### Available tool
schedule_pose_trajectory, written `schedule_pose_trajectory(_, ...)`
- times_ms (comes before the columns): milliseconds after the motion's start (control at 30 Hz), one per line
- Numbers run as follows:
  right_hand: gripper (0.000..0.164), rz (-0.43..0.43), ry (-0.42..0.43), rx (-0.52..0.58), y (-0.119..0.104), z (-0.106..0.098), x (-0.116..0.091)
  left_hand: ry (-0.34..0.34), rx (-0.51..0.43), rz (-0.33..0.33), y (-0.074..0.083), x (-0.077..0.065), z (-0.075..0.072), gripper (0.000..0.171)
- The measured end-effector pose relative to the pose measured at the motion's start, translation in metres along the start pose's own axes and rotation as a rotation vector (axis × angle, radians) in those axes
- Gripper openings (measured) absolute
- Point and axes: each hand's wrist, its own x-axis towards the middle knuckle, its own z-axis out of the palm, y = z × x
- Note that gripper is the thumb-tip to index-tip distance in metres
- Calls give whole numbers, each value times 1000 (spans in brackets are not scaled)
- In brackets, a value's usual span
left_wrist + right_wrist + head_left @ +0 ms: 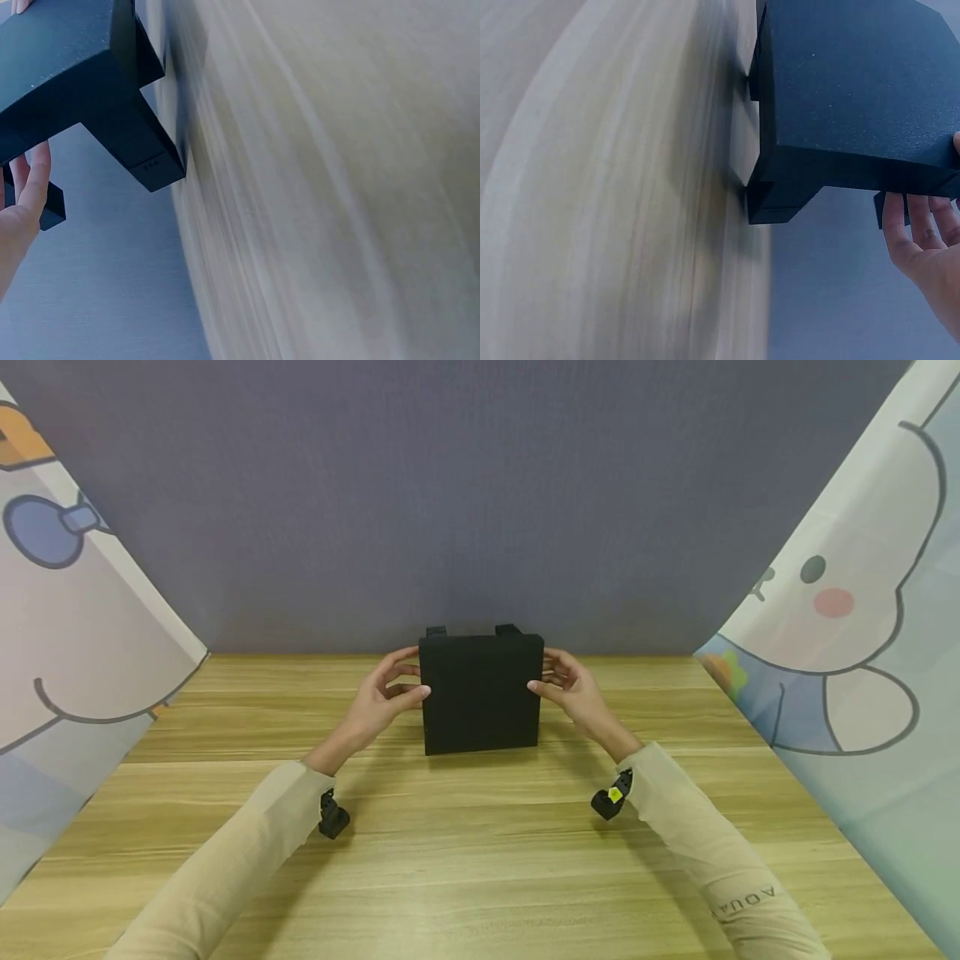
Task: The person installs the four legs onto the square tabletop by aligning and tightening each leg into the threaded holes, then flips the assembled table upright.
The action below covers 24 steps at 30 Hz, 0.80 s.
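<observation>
A small black square table with short block legs (pixel 482 695) is tipped on its side, its flat top facing me. Two of its legs point toward the back wall at the upper edge in the head view. My left hand (pixel 382 697) grips its left edge, thumb on the flat face and fingers behind. On the opposite edge, my right hand (pixel 573 693) holds it the same way. A lower leg (pixel 154 161) shows right at the wooden surface in the left wrist view. Another lower leg (pixel 780 199) appears close to the wood in the right wrist view.
The wooden tabletop (pixel 480 860) extends beneath both forearms. A grey partition (pixel 480 502) rises just behind the black piece. Cartoon-printed cloths hang at the left (pixel 90 610) and right (pixel 847 635). Each wrist carries a small black camera mount.
</observation>
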Motion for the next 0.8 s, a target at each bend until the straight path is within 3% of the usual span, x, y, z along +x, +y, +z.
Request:
schedule_pose_trajectory(167,57,18,4,-25,-3,-2,-1,17,4,-7,6,0,1,59)
schedule_pose_trajectory(500,57,39,24,-26,-8,-1,0,54,13,22,-10,9,-5,57)
schedule_pose_trajectory(800,56,83,57,-5,-13,1,4,111,-1,-26,-7,18,-5,53)
